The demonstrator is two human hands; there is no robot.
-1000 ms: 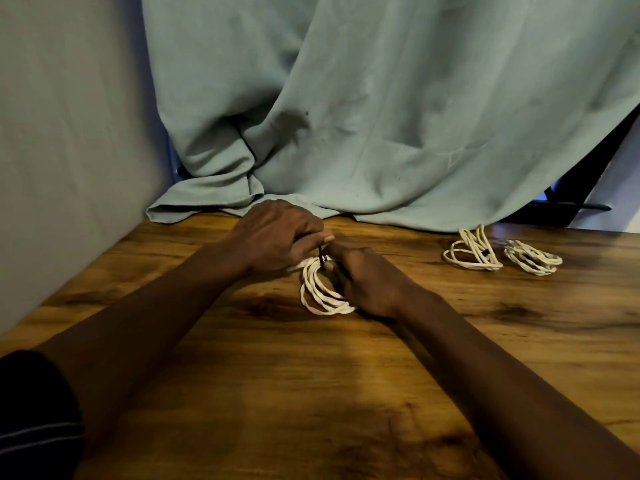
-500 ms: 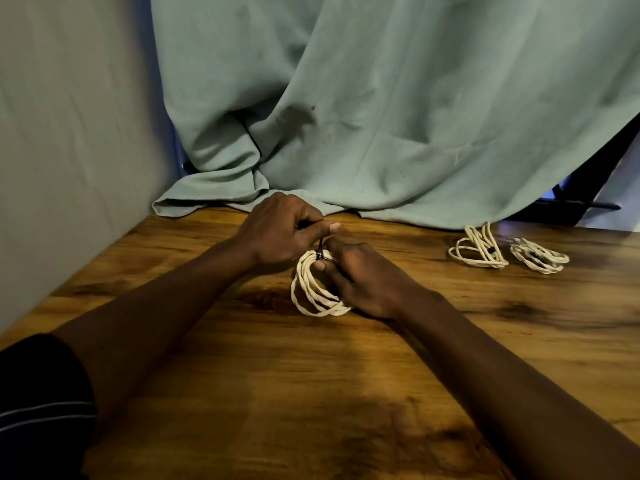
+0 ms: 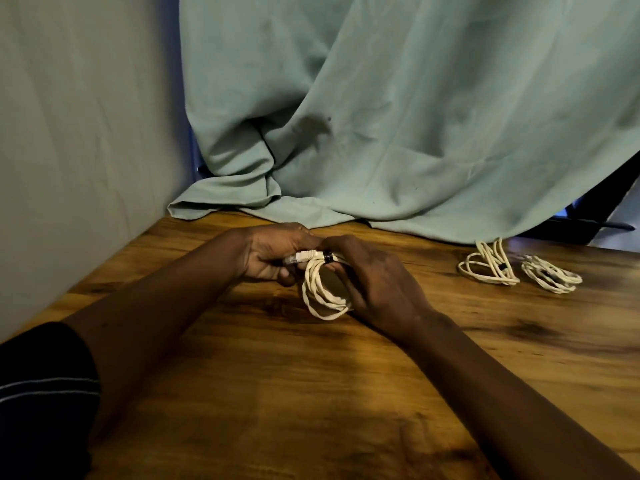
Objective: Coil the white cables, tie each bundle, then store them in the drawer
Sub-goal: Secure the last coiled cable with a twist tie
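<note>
White coil [image 3: 325, 296], clear of table [image 3: 311, 393] edges

The coil [image 3: 323, 296] is cream-white, with a black tie [image 3: 327, 257] round it and a white plug [image 3: 303, 257]. The left bundle [image 3: 489, 267] and right bundle [image 3: 550, 278], 2 in all, are the same cream-white, each with a dark tie. The table [image 3: 311, 393] is warm brown wood grain with darker knots. The cloth [image 3: 381, 116] is plain pale green, the wall [image 3: 79, 133] plain grey. The sleeve [image 3: 41, 417] is black with 2 thin pale stripes.
</note>
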